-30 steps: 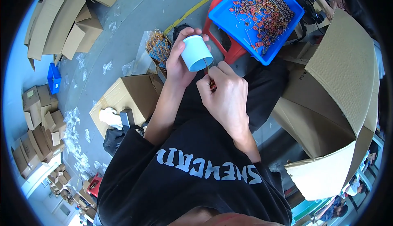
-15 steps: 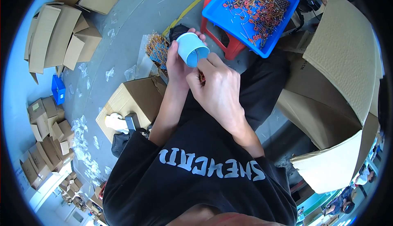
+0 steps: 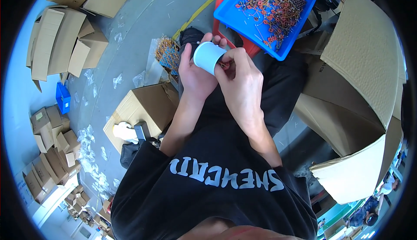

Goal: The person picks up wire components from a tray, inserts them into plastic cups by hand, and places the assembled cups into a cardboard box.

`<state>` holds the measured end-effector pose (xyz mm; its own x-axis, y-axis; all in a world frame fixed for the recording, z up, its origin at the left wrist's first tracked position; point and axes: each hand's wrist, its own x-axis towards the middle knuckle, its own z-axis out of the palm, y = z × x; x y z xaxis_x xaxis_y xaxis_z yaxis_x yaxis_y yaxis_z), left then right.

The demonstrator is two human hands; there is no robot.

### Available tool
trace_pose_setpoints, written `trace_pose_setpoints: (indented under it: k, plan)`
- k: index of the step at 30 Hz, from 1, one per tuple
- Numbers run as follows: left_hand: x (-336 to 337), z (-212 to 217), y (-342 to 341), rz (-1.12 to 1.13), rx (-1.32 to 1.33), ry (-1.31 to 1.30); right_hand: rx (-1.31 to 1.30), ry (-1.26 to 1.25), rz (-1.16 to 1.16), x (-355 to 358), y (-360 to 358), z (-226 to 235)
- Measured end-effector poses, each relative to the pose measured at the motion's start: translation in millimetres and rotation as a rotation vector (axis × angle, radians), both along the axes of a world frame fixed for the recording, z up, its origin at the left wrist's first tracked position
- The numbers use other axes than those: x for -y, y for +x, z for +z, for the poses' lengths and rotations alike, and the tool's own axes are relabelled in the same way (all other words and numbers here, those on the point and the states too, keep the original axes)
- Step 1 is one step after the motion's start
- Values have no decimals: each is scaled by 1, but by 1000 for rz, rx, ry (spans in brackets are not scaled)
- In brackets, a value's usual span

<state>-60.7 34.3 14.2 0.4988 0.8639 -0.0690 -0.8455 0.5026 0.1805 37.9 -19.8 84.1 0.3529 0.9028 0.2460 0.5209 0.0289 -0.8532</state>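
A light blue cup-shaped piece (image 3: 208, 56) lies tilted across the fingers of my left hand (image 3: 195, 78), its open end toward the right. My left thumb stands up beside the cup and the fingertips show beyond its far side, so the grip is loose. At the cup's open end, my right hand (image 3: 244, 77) is closed, thumb and fingers pinched together at the rim. A small red part (image 3: 224, 65) shows between the right fingers; most of it is hidden. The inside of the cup is mostly out of sight.
A blue tray (image 3: 226, 10) of red parts with wires rests on a red stool (image 3: 220, 33) at the far right. Wire bundles (image 3: 167, 54) lie left of my hands. An open carton (image 3: 354, 61) stands right; a closed-sided box (image 3: 145, 107) holds a white glove (image 3: 124, 131).
The cup has turned so its opening faces right rather than toward me. My left fingers have loosened and spread around it. My right hand has moved slightly right and away from me.
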Motion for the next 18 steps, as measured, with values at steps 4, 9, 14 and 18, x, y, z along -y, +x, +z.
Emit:
trace_pose_setpoints:
  k: [4,9,14,18]
  plan:
    - [-5,-11,1,-11,68,-7,-9,68,-13,0,3,-7]
    - [-7,-13,-1,69,-80,16,-106,89,30,0,4,-10]
    - [-6,-9,1,97,-207,4,-19,73,12,0,5,-10]
    - [-8,-7,5,90,-209,-7,62,106,9,-1,8,-12]
